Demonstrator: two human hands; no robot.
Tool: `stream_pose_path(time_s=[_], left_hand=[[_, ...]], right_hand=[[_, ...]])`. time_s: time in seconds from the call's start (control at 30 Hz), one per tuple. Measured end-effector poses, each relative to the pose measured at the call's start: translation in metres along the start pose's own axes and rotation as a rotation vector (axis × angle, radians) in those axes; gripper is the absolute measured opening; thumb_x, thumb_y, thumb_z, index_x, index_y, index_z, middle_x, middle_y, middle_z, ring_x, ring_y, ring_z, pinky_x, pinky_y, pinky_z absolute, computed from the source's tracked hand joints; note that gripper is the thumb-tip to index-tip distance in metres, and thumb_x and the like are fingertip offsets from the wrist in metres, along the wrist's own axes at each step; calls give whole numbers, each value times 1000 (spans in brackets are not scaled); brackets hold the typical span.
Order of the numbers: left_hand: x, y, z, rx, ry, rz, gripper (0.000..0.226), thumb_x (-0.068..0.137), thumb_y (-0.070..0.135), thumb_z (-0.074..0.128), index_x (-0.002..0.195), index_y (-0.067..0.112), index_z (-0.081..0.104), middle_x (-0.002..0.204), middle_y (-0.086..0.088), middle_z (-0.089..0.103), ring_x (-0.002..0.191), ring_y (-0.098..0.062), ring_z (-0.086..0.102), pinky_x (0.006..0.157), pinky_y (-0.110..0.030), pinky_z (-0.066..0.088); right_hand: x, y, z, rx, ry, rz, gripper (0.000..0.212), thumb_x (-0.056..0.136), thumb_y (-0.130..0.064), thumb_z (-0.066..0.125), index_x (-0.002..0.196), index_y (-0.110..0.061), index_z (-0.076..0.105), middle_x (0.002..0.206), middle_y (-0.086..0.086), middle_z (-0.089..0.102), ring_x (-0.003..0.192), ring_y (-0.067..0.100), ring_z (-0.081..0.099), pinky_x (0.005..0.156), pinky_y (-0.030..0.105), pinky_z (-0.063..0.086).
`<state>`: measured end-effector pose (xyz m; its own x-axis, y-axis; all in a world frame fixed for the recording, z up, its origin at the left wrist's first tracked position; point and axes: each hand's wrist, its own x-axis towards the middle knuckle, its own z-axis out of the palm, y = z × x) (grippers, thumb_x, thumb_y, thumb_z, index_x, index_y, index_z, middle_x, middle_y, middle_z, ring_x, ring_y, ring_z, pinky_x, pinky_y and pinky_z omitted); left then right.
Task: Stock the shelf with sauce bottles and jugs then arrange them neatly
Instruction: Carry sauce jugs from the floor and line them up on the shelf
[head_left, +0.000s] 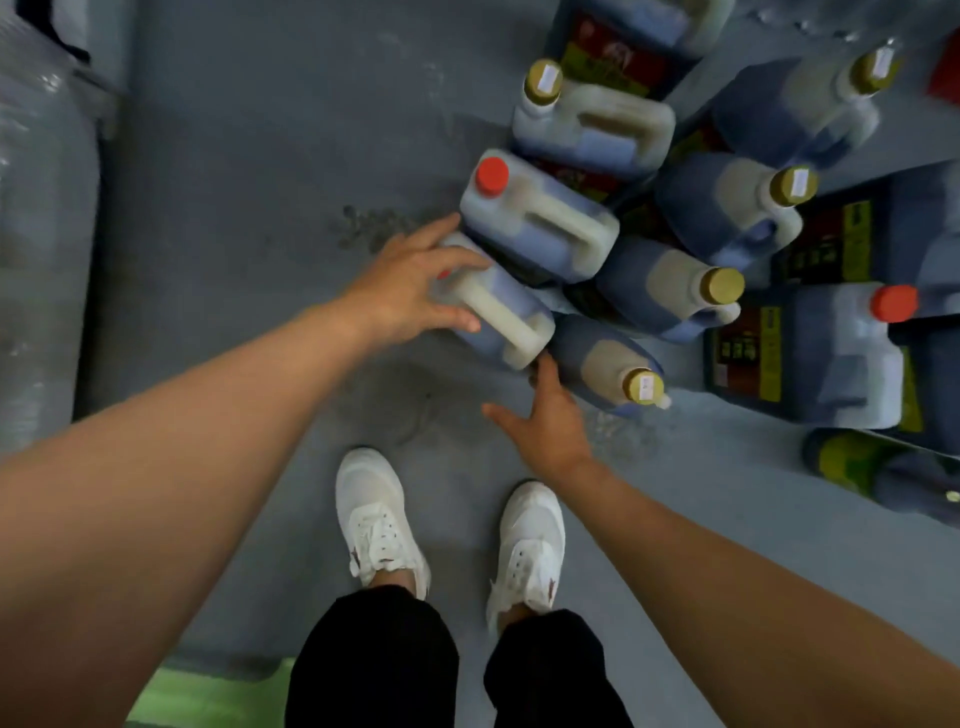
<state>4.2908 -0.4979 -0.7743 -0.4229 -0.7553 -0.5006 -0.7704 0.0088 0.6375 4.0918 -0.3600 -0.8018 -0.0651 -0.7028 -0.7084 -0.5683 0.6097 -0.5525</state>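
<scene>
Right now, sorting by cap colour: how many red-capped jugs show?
2 plainly: a near jug beyond the left hand, a far jug at the right edge. A red sliver under that hand suggests a third.

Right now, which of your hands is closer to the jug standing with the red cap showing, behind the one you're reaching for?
Left. My left hand rests on the nearest jug, fingertips almost at the red-capped jug. My right hand is lower, open, its fingertips at the nearest jug's bottom corner.
</scene>
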Motion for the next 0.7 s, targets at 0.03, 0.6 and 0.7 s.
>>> stream_pose_path(time_s=[0.03,0.6,0.7], left_hand=[[0,-1,0,24,11,10,72,66,53,82,131,30,62,161,-10,28,144,-25,34,118,-39,24],[-62,-48,28,9,115,-46,81,48,67,81,115,29,52,154,-7,38,142,-23,35,100,-28,21],[-40,-39,18,68,84,19,97,55,75,71,141,42,42,158,-1,31,143,-24,31,103,-27,17]], right_hand=[[1,1,3,15,3,0,99,81,-31,83,158,-19,22,148,7,51,137,27,46,106,34,40],[-3,12,32,253,-63,-86,118,76,-25,88,158,-46,6,141,-30,44,120,-10,55,100,23,49],[0,10,28,307,30,-46,101,86,-33,77,159,-41,7,134,-32,47,121,-9,54,96,11,46]])
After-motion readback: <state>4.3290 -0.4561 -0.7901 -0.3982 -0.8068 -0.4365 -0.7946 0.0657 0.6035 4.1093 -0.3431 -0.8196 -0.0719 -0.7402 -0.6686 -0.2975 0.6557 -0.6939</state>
